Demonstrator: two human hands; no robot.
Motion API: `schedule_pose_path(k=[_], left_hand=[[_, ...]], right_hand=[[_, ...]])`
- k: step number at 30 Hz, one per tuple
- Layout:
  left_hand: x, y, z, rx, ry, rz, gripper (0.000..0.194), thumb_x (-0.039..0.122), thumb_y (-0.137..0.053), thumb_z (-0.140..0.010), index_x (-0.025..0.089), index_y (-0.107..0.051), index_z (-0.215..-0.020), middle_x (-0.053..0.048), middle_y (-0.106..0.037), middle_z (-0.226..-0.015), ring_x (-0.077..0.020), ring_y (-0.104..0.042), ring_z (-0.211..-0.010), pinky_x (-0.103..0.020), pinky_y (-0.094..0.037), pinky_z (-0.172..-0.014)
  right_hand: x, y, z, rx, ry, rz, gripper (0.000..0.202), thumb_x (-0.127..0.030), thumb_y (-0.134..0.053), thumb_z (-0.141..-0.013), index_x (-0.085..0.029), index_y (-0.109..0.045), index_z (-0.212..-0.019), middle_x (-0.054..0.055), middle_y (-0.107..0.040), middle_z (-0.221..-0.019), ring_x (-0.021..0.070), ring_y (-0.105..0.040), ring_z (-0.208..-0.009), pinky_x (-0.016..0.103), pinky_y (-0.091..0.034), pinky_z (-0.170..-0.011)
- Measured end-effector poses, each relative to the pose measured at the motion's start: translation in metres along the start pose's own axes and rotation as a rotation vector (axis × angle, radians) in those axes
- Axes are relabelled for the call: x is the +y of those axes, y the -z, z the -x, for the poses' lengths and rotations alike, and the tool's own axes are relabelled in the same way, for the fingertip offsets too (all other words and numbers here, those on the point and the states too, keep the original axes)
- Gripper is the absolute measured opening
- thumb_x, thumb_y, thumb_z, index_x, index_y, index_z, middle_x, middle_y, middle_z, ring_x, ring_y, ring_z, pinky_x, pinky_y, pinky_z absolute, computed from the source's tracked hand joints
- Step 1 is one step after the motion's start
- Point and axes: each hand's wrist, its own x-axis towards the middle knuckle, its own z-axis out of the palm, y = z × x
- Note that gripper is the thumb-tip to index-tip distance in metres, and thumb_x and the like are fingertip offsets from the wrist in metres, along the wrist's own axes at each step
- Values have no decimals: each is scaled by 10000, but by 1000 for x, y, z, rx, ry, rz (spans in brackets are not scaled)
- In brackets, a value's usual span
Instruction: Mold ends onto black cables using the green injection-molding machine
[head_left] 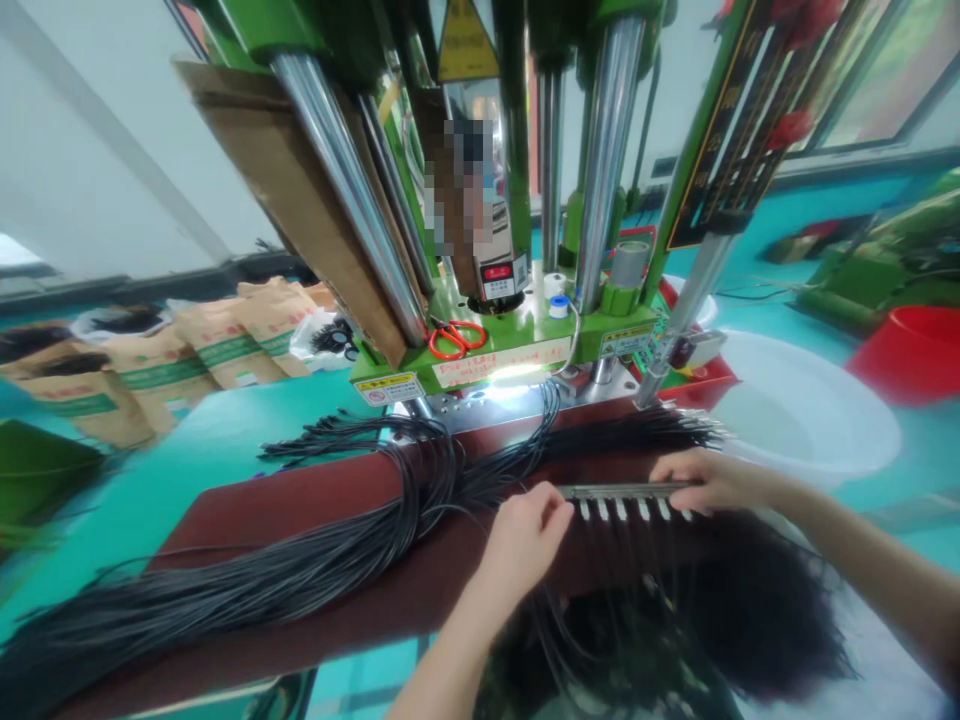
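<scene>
Over the red-brown bench point(255, 520), before a green press point(525, 330), a metal bar point(630, 491) spans left hand point(521, 535) and right hand point(701, 480), fingers pinching its two ends. It looks stiff, light and probably smooth, best held there, clear of the white tips point(622, 509) along its edge.

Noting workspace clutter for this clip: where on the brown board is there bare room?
The brown board is bare at its back left corner, behind the long cable bundle, and in a strip between bundle and left hand. More cables crowd the side toward the green press.
</scene>
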Motion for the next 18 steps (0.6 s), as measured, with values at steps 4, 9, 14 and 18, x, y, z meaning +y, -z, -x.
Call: schedule_pose_path(k=[4,9,14,18], left_hand=[[-13,21,-10,170,-11,44,187,304,-440,-805,204,-563,-706,6,-552,-645,-133,-477,-597,-239,-315,-590],[-32,36,-30,317,-62,-76,131,269,-454,-783,201,-562,-756,-21,-560,-745,-161,-498,-713,-268,-367,-682],[-36,32,-56,248,-67,-123,184,303,-506,-753,207,-556,-901,-52,-572,-867,-200,-524,-845,-317,-383,-784],[-34,30,-84,184,80,-123,406,427,-519,-736,155,-512,-1037,-93,-599,-880,-233,-563,-808,-339,-385,-756]], right_hand=[[-6,1,-29,2,176,155,203,-290,-514,-770,-145,-651,-807,42,-612,-722,169,-561,-646,250,-423,-584],[-8,-6,-39,121,277,274,196,-295,-528,-771,-157,-663,-735,55,-537,-803,170,-528,-706,272,-414,-641],[-3,-10,-31,240,317,249,224,-296,-498,-829,-142,-661,-824,76,-557,-826,188,-541,-766,294,-419,-709],[13,-13,-35,642,270,146,225,-299,-448,-860,-163,-626,-840,79,-592,-870,201,-560,-807,313,-428,-737]])
